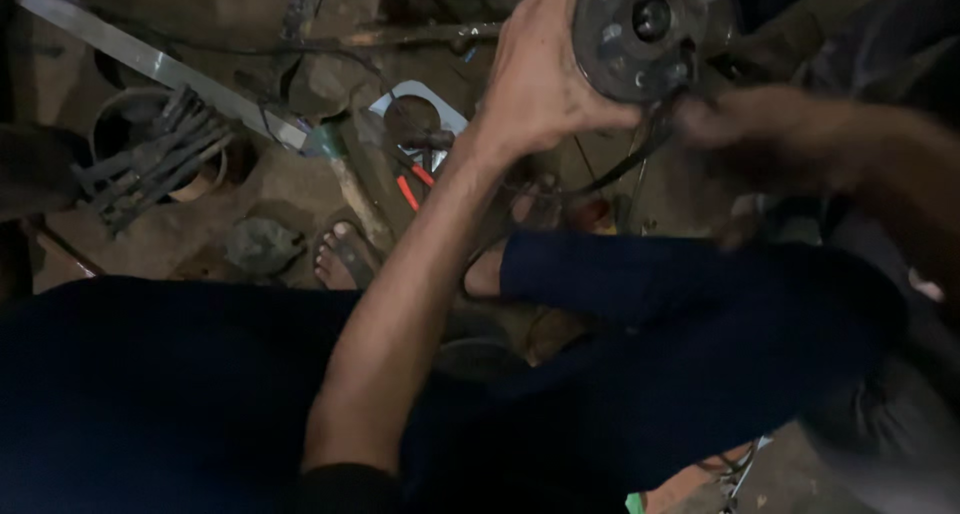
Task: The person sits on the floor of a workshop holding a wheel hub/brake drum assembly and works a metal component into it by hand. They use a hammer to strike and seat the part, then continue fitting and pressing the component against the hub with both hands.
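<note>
The round metal hub (640, 34) I press my left hand (545, 84) against is dull grey-black, flecked with paler scuffs and ringed by dark bolt holes. My trousers (680, 344) are deep navy — plain, no pattern. The dirt floor (180, 229) is brown and blotchy. A pale silver-grey metal bar (150, 64) slants across it, beside a bundle of dark grey rods (150, 159) in a tan ring. The pliers (412, 184) have bright red-orange handles — the strongest colour here. A light blue-white sheet (440, 109) lies under them. My right hand (740, 124) is a brownish blur.
</note>
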